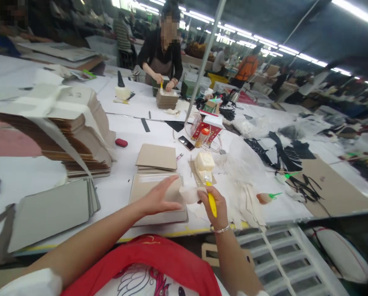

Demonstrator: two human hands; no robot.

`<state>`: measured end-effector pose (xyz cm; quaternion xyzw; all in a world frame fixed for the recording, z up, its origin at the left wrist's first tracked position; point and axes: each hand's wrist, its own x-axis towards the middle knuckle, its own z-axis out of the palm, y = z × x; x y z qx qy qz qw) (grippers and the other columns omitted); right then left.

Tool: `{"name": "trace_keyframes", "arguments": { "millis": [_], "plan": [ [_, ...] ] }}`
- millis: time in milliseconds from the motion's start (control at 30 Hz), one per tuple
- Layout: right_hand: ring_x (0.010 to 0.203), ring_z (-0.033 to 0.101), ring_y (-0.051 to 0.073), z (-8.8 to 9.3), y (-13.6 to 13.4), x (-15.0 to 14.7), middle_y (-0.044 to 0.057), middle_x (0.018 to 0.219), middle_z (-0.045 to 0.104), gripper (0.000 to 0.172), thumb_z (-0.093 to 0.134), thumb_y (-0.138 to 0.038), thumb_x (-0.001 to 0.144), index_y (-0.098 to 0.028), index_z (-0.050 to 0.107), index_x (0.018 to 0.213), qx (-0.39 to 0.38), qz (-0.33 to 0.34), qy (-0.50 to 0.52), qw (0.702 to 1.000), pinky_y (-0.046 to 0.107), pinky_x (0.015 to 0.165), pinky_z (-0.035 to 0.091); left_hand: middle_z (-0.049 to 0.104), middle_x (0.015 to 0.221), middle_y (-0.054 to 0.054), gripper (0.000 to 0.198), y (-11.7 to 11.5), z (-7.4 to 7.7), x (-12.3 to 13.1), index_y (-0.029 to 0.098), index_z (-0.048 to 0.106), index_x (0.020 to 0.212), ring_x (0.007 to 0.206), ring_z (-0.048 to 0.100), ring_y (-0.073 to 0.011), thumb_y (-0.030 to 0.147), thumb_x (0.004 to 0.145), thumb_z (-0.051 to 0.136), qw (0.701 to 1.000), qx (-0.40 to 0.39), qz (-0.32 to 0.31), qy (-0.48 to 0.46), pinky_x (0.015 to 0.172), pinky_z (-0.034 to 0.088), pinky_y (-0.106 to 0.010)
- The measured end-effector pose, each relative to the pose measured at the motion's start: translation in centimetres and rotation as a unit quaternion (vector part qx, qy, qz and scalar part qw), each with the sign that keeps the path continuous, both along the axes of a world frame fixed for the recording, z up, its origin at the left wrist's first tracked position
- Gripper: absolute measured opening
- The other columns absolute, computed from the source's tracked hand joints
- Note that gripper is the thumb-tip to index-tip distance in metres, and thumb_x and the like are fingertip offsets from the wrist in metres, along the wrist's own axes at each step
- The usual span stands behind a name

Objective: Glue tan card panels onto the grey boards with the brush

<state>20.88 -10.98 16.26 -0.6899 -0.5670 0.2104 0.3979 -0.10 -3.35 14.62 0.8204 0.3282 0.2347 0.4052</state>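
Many cardboard stacks (79,135) crowd a long white worktable (24,168) under striplights (264,41).

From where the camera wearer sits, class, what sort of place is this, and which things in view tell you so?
Probably a factory floor for hand assembly of cardboard goods. Tall piles of cut cardboard pieces fill a long white worktable, a co-worker brushes a stack opposite, and rows of strip lights run overhead.

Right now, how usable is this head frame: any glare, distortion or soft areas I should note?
Head view: strong wide-angle bend, with the table edge and ceiling lights curving; the lights blow out to white streaks; even overhead light leaves only faint shadows; the left hand and right hand with its yellow-handled brush are fairly sharp, while the far hall goes soft and dark.
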Motion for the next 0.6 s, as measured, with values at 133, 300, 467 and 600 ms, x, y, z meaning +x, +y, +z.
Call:
{"name": "trace_keyframes", "arguments": {
  "millis": [133,300,467,600],
  "plan": [
    [0.058,0.054,0.012,1.7,1.5,-2.0,0.0,0.062,0.057,0.026,0.049,-0.045,0.079,-0.019,0.053,0.076,0.017,0.019,-0.001,1.0,0.022,0.058,0.044,0.064,0.078,-0.004,0.044,0.3,-0.9,0.7,0.012,0.062,0.093,0.074,0.059,-0.0179,0.046,0.064,0.063,0.955,-0.28,-0.069,-0.068,0.065,0.047,-0.027],
    [0.058,0.055,0.011,-2.9,4.6,-2.2,0.001,0.067,0.058,0.028,0.045,-0.044,0.082,-0.017,0.053,0.082,0.031,-0.001,-0.019,0.999,0.022,0.056,0.044,0.056,0.061,0.003,0.034,1.0,-4.1,-4.6,0.014,0.058,0.082,0.053,0.052,-0.0075,0.04,0.062,0.066,0.87,-0.448,0.11,-0.172,0.053,0.044,-0.02],
    [0.059,0.055,0.013,-7.6,7.3,-3.4,0.002,0.066,0.06,0.033,0.041,-0.046,0.083,-0.017,0.056,0.085,0.029,0.025,-0.1,0.994,0.023,0.057,0.04,0.057,0.065,0.001,0.032,2.2,-5.7,-7.9,0.014,0.054,0.077,0.049,0.052,-0.0066,0.041,0.063,0.064,0.837,-0.442,0.279,-0.162,0.039,0.037,-0.016],
    [0.062,0.054,0.015,-9.0,8.9,-4.3,0.004,0.069,0.06,0.034,0.04,-0.045,0.083,-0.016,0.057,0.086,0.037,0.024,-0.182,0.982,0.024,0.058,0.038,0.052,0.053,0.003,0.028,3.5,-6.7,-8.0,0.016,0.048,0.061,0.04,0.047,-0.0074,0.042,0.067,0.057,0.87,-0.337,0.353,-0.07,0.035,0.033,-0.018]
  ]
}}
